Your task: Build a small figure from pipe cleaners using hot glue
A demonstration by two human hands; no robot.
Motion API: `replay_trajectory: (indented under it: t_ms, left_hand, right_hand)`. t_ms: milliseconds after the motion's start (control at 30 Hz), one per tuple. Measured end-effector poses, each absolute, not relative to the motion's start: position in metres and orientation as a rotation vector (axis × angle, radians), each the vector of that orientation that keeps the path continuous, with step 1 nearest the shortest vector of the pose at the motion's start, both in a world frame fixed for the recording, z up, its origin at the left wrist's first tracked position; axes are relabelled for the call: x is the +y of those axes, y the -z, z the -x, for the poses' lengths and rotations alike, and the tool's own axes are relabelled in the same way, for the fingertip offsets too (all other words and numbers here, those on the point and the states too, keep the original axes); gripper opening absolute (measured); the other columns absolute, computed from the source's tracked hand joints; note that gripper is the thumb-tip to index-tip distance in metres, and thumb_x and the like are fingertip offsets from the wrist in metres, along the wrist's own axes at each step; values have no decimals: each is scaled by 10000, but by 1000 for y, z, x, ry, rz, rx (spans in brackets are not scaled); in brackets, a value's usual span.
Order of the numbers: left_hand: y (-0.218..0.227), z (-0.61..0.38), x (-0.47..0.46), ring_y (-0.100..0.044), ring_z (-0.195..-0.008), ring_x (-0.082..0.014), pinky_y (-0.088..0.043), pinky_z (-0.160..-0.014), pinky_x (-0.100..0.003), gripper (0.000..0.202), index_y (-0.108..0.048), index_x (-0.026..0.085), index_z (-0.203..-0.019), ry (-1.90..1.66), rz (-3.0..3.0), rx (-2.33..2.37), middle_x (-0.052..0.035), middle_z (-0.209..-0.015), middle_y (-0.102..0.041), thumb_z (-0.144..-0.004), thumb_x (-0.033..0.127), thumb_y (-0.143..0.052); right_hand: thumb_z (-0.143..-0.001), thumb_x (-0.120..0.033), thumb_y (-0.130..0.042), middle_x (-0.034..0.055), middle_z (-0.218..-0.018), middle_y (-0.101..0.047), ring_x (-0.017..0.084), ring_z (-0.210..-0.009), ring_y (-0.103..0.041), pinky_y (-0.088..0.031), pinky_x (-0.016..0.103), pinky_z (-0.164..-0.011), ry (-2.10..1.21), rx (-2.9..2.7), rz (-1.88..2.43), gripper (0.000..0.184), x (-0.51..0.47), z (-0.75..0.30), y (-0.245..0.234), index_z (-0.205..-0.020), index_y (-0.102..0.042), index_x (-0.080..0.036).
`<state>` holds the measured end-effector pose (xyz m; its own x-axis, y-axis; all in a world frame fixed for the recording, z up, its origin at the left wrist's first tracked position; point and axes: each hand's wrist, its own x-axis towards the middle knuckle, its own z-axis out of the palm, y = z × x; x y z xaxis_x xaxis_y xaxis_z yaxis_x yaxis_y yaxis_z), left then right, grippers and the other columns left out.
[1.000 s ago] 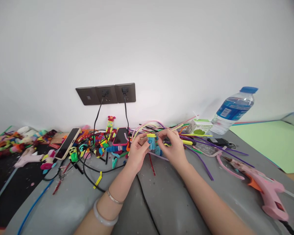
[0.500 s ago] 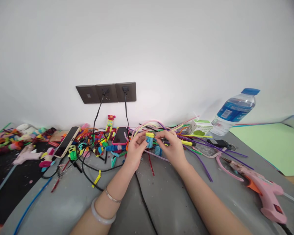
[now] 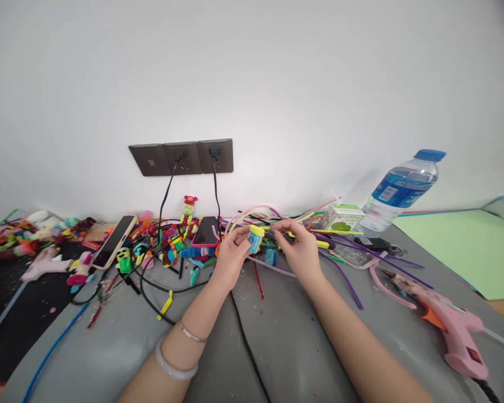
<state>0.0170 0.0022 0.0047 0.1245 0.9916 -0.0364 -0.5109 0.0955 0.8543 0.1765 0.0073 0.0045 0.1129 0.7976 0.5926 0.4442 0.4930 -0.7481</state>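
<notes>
Between the thumb and fingers of my left hand (image 3: 231, 254) is a small light-blue fuzzy cylinder with a yellow rim (image 3: 255, 239), tilted a little to the right. My right hand (image 3: 296, 246) is just right of it, apart from it, with thumb and forefinger drawn together. A small dark speck shows at those fingertips, too small to name. Below and between the hands lie a blue fuzzy piece (image 3: 271, 257) and a red pipe cleaner (image 3: 259, 281). Pink, yellow and purple pipe cleaners (image 3: 348, 282) spread behind and beside my right hand.
On the right are a pink glue gun (image 3: 449, 330), a tilted water bottle (image 3: 403, 190), a drink carton (image 3: 342, 217) and green paper (image 3: 457, 246). Two phones, one pink-edged (image 3: 205, 231), one pale-edged (image 3: 115, 242), lie among pipe-cleaner figures. Black cables (image 3: 243, 336) cross the grey table.
My right hand has drawn slightly away to the right from the blue-and-yellow cylinder. The cylinder, still in my left hand, has tipped to the right.
</notes>
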Motion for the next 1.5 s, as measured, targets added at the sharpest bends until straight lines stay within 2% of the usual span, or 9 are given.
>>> replay_trajectory:
  t_ms: [133,267,633,1033,1133,1267,1500]
  left_hand:
    - [-5,-18,0,-679,-773,-183,-487,-667,-277,358,-694,152,-938,-1191,-788,729,-76,-878,-730,-649,323,-818]
    - [-5,-19,-4,-651,-701,-156,-467,-628,-264,299,-710,138,-906,-1080,-797,693,-83,-842,-730,-671,300,-799]
    - [-7,-19,-4,-622,-730,-143,-450,-674,-266,282,-746,140,-874,-1052,-820,647,-79,-865,-722,-643,281,-824]
    - [-7,-19,-4,-604,-670,-140,-397,-565,-234,287,-753,128,-862,-1012,-789,655,-80,-805,-722,-624,279,-806]
    - [-7,-17,-2,-625,-729,-142,-432,-625,-240,311,-759,137,-913,-1077,-811,633,-83,-868,-734,-643,281,-819]
    - [-5,-15,2,-662,-860,-164,-467,-805,-274,372,-758,148,-946,-1204,-788,608,-82,-924,-746,-609,267,-861]
    - [-6,-16,5,-662,-823,-136,-482,-783,-249,363,-760,142,-885,-1384,-694,703,-60,-897,-741,-563,257,-883]
  right_hand:
    - [-833,-218,-593,41,-842,-698,198,-803,-661,-521,346,-751,-530,-1408,1045,22,11,-178,-4,-835,-613,-210]
    - [-836,-221,-605,62,-917,-707,203,-887,-678,-534,359,-806,-620,-1390,977,15,12,-177,-5,-830,-601,-208]
    - [-837,-314,-623,59,-833,-715,205,-796,-675,-513,347,-764,-660,-1442,1089,131,14,-180,-1,-819,-619,-185]
    - [-803,-349,-612,65,-807,-699,211,-764,-653,-495,338,-736,-782,-1436,1158,175,16,-183,-2,-811,-617,-175]
    - [-795,-354,-610,68,-804,-695,216,-769,-649,-488,344,-740,-796,-1451,1189,186,17,-183,0,-811,-621,-169]
    - [-791,-362,-599,76,-809,-695,226,-783,-649,-480,350,-743,-799,-1451,1214,198,18,-184,0,-807,-618,-166]
    - [-804,-371,-582,84,-827,-701,238,-804,-656,-480,359,-751,-759,-1488,1237,202,16,-181,0,-809,-620,-172]
